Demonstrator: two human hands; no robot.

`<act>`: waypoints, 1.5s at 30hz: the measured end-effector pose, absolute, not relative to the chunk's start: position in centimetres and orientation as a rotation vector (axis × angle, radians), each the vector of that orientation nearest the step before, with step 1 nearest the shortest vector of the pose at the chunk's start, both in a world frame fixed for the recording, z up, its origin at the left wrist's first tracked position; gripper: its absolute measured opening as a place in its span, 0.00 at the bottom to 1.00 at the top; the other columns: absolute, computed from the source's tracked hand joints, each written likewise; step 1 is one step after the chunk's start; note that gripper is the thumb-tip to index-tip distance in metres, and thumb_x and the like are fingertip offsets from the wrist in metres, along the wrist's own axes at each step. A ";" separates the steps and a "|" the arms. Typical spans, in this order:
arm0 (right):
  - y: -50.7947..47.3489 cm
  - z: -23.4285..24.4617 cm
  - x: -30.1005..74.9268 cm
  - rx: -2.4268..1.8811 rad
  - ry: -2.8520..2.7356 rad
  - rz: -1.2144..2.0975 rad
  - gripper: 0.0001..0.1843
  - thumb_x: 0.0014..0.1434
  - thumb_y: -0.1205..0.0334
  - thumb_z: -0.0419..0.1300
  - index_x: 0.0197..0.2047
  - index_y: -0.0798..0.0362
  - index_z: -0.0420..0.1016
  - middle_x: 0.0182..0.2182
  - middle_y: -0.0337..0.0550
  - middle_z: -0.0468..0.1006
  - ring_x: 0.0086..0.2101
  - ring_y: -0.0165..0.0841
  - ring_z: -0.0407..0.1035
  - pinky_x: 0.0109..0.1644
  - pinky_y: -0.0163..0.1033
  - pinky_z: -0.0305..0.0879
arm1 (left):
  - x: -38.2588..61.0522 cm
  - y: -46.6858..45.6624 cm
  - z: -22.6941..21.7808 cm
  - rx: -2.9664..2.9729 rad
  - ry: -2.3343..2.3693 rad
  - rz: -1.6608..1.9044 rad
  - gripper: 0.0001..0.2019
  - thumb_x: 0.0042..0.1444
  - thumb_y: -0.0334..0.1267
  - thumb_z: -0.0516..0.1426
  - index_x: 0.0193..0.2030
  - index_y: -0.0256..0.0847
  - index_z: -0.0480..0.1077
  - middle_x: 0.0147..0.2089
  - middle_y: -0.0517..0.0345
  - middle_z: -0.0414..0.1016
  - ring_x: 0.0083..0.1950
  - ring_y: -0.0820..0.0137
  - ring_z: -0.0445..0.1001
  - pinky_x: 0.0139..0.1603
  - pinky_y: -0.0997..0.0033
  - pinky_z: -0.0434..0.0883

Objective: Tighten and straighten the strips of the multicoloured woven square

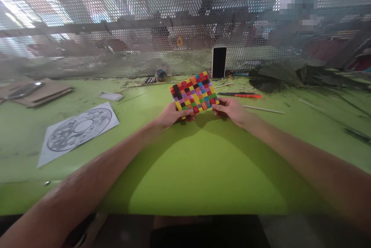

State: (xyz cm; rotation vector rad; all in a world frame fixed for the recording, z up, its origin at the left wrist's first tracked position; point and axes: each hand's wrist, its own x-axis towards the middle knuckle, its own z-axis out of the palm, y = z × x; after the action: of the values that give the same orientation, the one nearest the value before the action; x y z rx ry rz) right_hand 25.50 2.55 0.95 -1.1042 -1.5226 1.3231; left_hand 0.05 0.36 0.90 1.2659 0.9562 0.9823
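A small woven mat of many coloured squares (193, 91) is held tilted up above a green table (203, 170), a little beyond its middle. My left hand (173, 115) grips the mat's lower left corner, fingers closed on its edge. My right hand (231, 110) pinches the lower right corner, thumb on top. Both forearms reach in from the near edge.
A printed sheet with a round pattern (78, 130) lies at the left. A black phone (219, 62) stands against the perforated screen behind. An orange-handled knife (242, 95), thin sticks (263, 109), dark leaves (290, 76), cardboard (37, 91) and a small white piece (110, 96) lie around.
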 end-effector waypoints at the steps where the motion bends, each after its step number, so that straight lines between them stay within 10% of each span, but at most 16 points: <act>1: 2.5 1.1 25.5 -1.099 -1.528 1.328 0.19 0.46 0.49 0.75 0.35 0.53 0.78 0.25 0.39 0.77 0.23 0.27 0.67 0.24 0.33 0.60 | 0.0 0.4 0.9 1.246 0.942 0.972 0.08 0.51 0.34 0.71 0.34 0.34 0.79 0.34 0.50 0.83 0.31 0.70 0.80 0.37 0.71 0.80; 20: 0.8 1.7 23.7 -0.903 -1.335 1.568 0.16 0.47 0.76 0.61 0.39 0.53 0.82 0.39 0.45 0.84 0.34 0.33 0.77 0.36 0.38 0.78 | -2.3 2.0 0.2 1.435 0.957 1.415 0.11 0.39 0.34 0.67 0.34 0.42 0.80 0.64 0.48 0.70 0.67 0.45 0.66 0.63 0.49 0.71; 25: 0.9 1.9 23.7 -0.933 -1.255 1.547 0.05 0.57 0.70 0.64 0.37 0.54 0.80 0.40 0.47 0.82 0.36 0.33 0.76 0.42 0.42 0.79 | -2.6 2.6 0.4 1.084 0.950 1.344 0.23 0.52 0.44 0.66 0.55 0.47 0.74 0.53 0.51 0.79 0.56 0.55 0.78 0.57 0.55 0.76; 29: 1.5 1.2 24.0 -1.000 -1.383 1.343 0.06 0.54 0.69 0.70 0.35 0.52 0.80 0.38 0.44 0.81 0.38 0.33 0.76 0.47 0.43 0.79 | -2.7 2.5 1.0 0.936 1.001 1.124 0.21 0.59 0.55 0.61 0.50 0.40 0.75 0.45 0.46 0.82 0.45 0.57 0.82 0.45 0.58 0.80; 35: 1.4 1.7 24.2 -0.987 -1.536 1.305 0.14 0.55 0.75 0.66 0.43 0.50 0.81 0.39 0.42 0.83 0.40 0.34 0.77 0.52 0.47 0.78 | -2.2 1.4 1.5 1.131 1.020 0.931 0.15 0.51 0.36 0.70 0.45 0.36 0.78 0.41 0.48 0.84 0.37 0.63 0.83 0.42 0.63 0.82; 45: 1.6 1.6 24.0 -1.040 -1.452 1.438 0.16 0.58 0.78 0.60 0.45 0.51 0.81 0.43 0.45 0.83 0.40 0.32 0.78 0.44 0.40 0.80 | -2.0 1.2 1.2 1.164 0.976 0.964 0.16 0.47 0.37 0.73 0.43 0.37 0.80 0.41 0.49 0.84 0.36 0.65 0.83 0.40 0.66 0.83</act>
State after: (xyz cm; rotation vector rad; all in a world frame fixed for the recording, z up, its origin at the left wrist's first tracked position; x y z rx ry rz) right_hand 24.04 1.58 1.65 -1.0404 -1.4519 1.4381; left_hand -1.99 1.16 1.18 1.1641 0.9765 0.9640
